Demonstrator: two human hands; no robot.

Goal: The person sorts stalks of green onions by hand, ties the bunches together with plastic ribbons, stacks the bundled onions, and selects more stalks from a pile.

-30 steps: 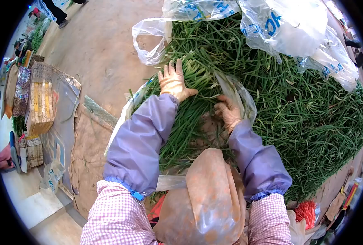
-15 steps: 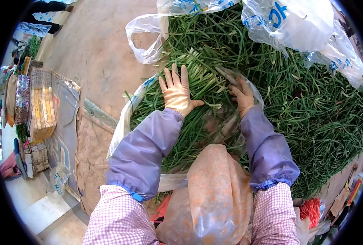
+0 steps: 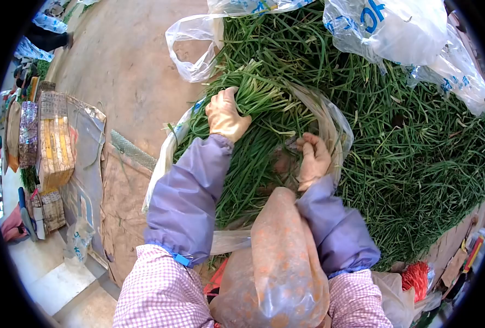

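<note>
A bunch of green chives (image 3: 261,101) lies in an opened clear plastic bag (image 3: 335,123), its pale cut ends pointing away from me. My left hand (image 3: 227,116), in a thin glove, curls its fingers over the left side of the bunch. At the bag's right inner side is my right hand (image 3: 314,159), thumb and fingers drawn together near a bit of crumpled film. Whatever sits between those fingertips is too small to name. Loose chives (image 3: 240,180) fill the bag's left half below my left hand. Purple sleeve covers (image 3: 185,194) reach to both wrists.
A large heap of loose chives (image 3: 417,164) spreads on the right, with printed plastic bags (image 3: 401,33) on top. Taped boxes (image 3: 57,142) stand at left. Red twine (image 3: 415,281) lies at lower right. A person's dark-clothed leg (image 3: 51,41) shows at upper left.
My left hand, flat with fingers spread before, has moved slightly left and curled onto the chives. My right hand has come down from the bag's right edge, its fingers now pinched together.
</note>
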